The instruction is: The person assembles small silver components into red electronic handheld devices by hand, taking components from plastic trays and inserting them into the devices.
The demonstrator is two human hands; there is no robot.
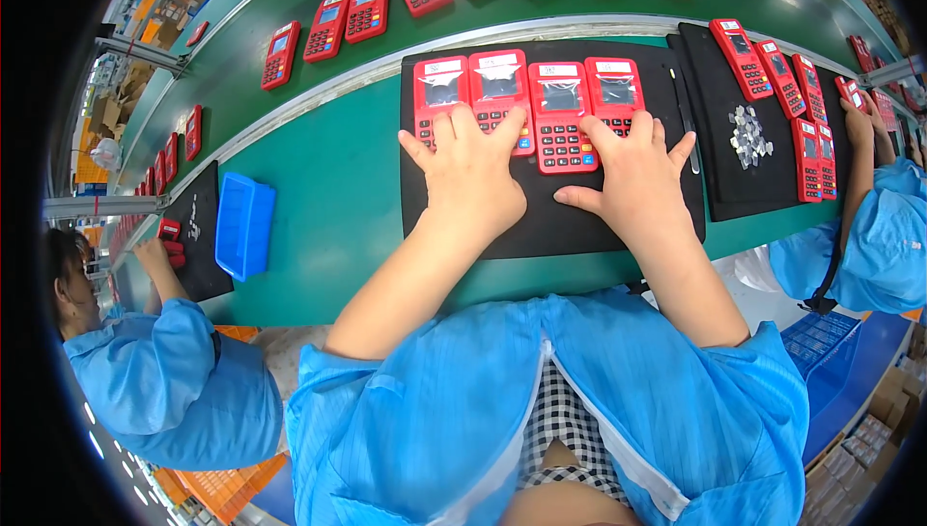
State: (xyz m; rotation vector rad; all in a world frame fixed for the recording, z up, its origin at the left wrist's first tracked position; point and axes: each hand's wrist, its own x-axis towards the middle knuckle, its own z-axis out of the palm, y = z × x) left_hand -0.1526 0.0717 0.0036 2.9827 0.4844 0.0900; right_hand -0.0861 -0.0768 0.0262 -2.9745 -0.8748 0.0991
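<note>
Side by side on a black mat (570, 236) lie several red payment terminals with keypads and film over their screens. My left hand (473, 179) rests with fingers spread on the keypads of the two left ones, the outer terminal (441, 87) and the inner terminal (498, 77). Likewise, my right hand (639, 183) lies spread over the two right ones, touching the lower-set terminal (560, 96) and the outermost terminal (614, 87). Fingers hide part of the keys. Neither hand is wrapped around anything.
Tweezers (684, 121) lie at the mat's right edge. Further right, another black mat (719, 174) bears a pile of small clear pieces (748, 137) and several terminals. A blue bin (244, 227) stands left. Beyond the rail, a green belt (232, 101) carries more terminals. Co-workers sit on both sides.
</note>
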